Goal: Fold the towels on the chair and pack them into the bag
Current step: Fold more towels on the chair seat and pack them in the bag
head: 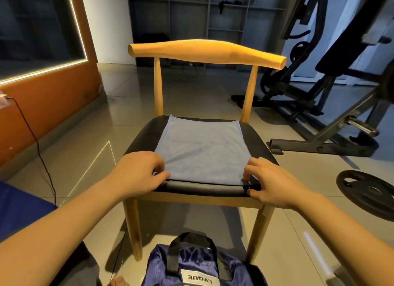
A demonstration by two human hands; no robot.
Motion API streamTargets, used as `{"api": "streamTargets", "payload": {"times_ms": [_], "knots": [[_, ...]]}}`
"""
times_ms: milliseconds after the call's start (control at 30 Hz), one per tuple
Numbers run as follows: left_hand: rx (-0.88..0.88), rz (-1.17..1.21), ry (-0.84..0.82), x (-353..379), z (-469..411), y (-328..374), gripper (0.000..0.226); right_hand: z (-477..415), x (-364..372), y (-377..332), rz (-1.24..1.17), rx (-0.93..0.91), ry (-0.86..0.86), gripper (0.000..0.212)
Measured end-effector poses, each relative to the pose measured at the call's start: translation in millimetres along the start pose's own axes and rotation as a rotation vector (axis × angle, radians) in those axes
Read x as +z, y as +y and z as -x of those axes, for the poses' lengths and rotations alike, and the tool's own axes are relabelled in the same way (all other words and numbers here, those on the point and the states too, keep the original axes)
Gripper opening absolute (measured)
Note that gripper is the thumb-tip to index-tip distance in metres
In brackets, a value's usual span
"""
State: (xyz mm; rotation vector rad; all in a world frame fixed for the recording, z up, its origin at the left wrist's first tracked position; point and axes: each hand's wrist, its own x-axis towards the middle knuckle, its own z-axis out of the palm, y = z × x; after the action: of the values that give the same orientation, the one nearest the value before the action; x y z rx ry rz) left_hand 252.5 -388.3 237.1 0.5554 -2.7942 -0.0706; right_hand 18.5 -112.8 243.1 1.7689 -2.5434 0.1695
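**Both near corners pinched, first fold ready**

The light blue towel lies flat on the black chair seat. The left hand and right hand each pinch a near corner (fingers curled tight). Best lift evenly and match the far corners. The navy bag sits below on the tiled floor.
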Motion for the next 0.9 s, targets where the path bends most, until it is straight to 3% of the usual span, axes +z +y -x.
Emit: {"api": "streamTargets", "payload": {"times_ms": [133,300,367,533,733,900], "knots": [[-0.274,0.219,0.200,0,-31,-9,0.014,2,1,-3,0.022,-0.006,0.018,0.020],[-0.638,0.467,0.034,15,-80,-24,0.034,0,0,-4,0.026,-0.005,0.023,0.019],[-0.731,0.581,0.024,23,-87,-29,0.032,-1,1,-3,0.012,0.004,0.023,0.019],[-0.784,0.690,0.050,28,-96,-41,0.019,-3,3,-1,0.001,0.013,0.020,0.019],[-0.765,0.498,0.001,25,-103,-53,0.022,-7,-2,-3,0.006,0.022,-0.008,0.018],[-0.666,0.434,0.033,40,-121,-35,0.045,-10,-3,-4,-0.002,0.031,-0.013,0.017]]}}
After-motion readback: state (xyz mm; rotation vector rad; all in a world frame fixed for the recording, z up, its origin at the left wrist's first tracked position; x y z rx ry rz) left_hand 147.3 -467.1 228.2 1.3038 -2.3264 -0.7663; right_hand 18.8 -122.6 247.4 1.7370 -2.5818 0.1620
